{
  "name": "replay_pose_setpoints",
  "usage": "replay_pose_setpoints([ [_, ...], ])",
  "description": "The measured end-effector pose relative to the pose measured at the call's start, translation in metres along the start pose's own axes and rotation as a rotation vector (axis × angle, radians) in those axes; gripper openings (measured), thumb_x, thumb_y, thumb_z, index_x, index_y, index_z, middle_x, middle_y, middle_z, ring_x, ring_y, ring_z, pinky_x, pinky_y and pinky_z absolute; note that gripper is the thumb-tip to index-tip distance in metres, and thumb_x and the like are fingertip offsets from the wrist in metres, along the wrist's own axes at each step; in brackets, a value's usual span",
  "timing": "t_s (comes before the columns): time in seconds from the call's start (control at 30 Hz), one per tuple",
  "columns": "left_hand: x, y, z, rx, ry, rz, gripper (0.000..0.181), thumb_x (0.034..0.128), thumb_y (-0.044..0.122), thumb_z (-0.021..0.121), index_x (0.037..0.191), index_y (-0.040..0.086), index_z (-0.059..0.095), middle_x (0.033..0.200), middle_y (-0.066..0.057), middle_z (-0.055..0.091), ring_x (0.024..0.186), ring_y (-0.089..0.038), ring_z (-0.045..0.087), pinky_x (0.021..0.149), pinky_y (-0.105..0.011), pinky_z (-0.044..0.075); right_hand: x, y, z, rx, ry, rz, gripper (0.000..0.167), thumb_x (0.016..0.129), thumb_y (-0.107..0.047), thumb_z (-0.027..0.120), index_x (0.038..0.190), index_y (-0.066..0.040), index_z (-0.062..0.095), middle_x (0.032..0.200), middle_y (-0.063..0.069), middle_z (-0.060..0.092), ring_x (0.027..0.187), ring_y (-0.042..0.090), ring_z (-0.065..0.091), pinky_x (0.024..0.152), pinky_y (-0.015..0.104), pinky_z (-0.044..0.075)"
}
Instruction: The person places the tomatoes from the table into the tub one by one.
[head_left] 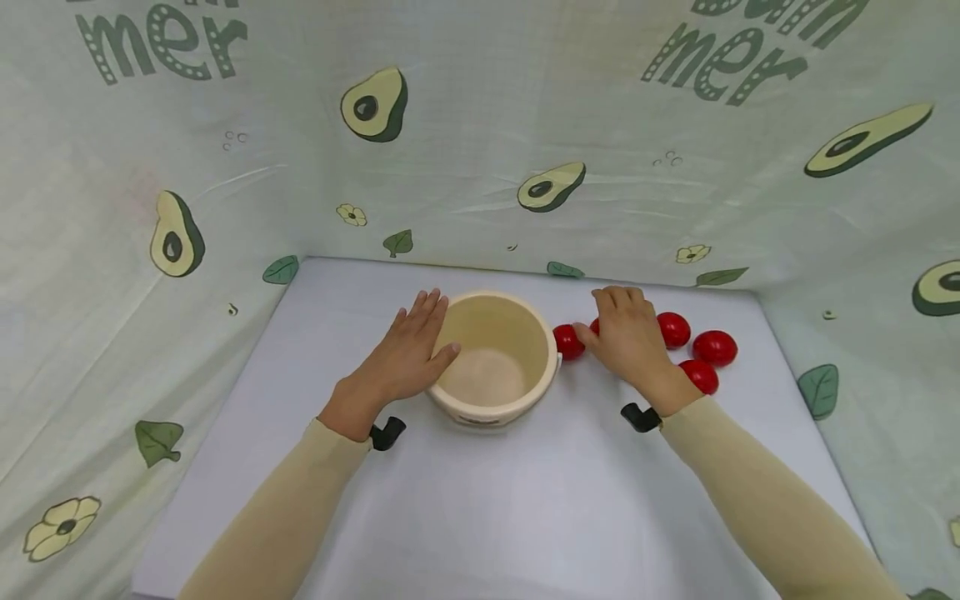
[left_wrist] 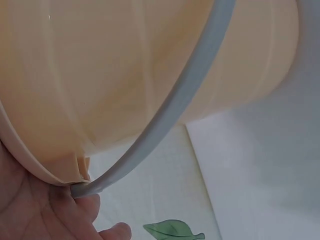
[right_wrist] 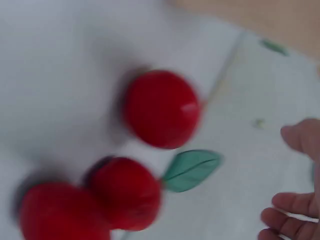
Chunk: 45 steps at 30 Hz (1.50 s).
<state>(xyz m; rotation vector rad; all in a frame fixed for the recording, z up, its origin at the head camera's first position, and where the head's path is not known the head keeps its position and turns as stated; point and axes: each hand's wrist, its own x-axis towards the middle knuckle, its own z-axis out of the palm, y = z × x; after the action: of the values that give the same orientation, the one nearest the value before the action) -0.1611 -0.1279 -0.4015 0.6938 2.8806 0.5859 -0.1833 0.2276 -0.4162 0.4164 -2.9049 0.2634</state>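
Cloth (head_left: 450,183) with drawn avocados (head_left: 551,187) hangs around the white table (head_left: 495,517), from nine o'clock through twelve to three. In the head view, I see a cream bucket (head_left: 491,379) standing on it. The left hand (head_left: 405,350) is at the bucket's nine o'clock, fingers straight. Red balls (head_left: 715,348) sit on the table toward its three o'clock, and the right hand (head_left: 628,333) is above some, fingers a bit bent.

In the left wrist view, that hand touches the bucket's rim by a grey handle (left_wrist: 182,87).

In the right wrist view, one ball is near the middle, two toward seven o'clock; loose fingers show at four o'clock, apart from them.
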Motion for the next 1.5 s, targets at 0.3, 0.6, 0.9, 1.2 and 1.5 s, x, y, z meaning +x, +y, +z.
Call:
replay_pose_setpoints([
  [0.3, 0.002, -0.001, 0.002, -0.008, 0.005, 0.0, 0.079, 0.1104, 0.044, 0.042, 0.168, 0.0, 0.012, 0.178, -0.016, 0.006, 0.166, -0.032, -0.001, 0.133, -0.055, 0.008, 0.004, 0.03, 0.052, -0.135, -0.115, -0.13, 0.082, 0.087, -0.06, 0.078, 0.133, 0.005, 0.058, 0.136, 0.027, 0.058, 0.129, 0.046, 0.048, 0.106, 0.063, 0.045],
  [0.6, -0.001, 0.002, -0.002, 0.095, -0.015, -0.045, 0.079, 0.1116, 0.048, 0.036, 0.169, 0.001, 0.008, 0.178, -0.016, 0.003, 0.165, -0.031, -0.004, 0.132, -0.057, 0.002, 0.01, 0.033, 0.072, -0.136, -0.175, -0.124, 0.073, 0.089, -0.062, 0.071, 0.121, 0.003, 0.063, 0.123, 0.022, 0.06, 0.119, 0.041, 0.049, 0.1, 0.06, 0.042],
  [0.9, -0.006, 0.01, -0.005, 0.174, -0.008, -0.104, 0.073, 0.1133, 0.044, 0.032, 0.168, 0.0, 0.013, 0.177, -0.018, 0.008, 0.165, -0.033, 0.0, 0.13, -0.063, -0.001, 0.014, 0.025, 0.053, -0.079, -0.04, -0.055, 0.073, 0.084, -0.058, 0.075, 0.115, 0.006, 0.058, 0.11, 0.023, 0.057, 0.11, 0.04, 0.048, 0.091, 0.055, 0.041],
  [1.2, -0.005, 0.014, -0.003, 0.177, 0.015, -0.126, 0.073, 0.1128, 0.042, 0.036, 0.167, -0.002, 0.016, 0.176, -0.02, 0.011, 0.165, -0.034, 0.003, 0.131, -0.062, 0.001, 0.031, -0.021, -0.018, 0.031, 0.194, -0.112, 0.078, 0.082, -0.053, 0.078, 0.122, 0.009, 0.054, 0.114, 0.025, 0.055, 0.108, 0.04, 0.045, 0.085, 0.053, 0.038],
  [1.5, -0.006, 0.017, -0.001, 0.18, 0.024, -0.131, 0.074, 0.1119, 0.043, 0.036, 0.167, -0.002, 0.016, 0.176, -0.02, 0.011, 0.165, -0.034, 0.004, 0.131, -0.061, 0.002, 0.032, -0.083, -0.022, 0.012, 0.247, -0.421, 0.064, 0.079, -0.052, 0.073, 0.111, 0.002, 0.061, 0.109, 0.019, 0.062, 0.104, 0.038, 0.054, 0.086, 0.051, 0.045],
])
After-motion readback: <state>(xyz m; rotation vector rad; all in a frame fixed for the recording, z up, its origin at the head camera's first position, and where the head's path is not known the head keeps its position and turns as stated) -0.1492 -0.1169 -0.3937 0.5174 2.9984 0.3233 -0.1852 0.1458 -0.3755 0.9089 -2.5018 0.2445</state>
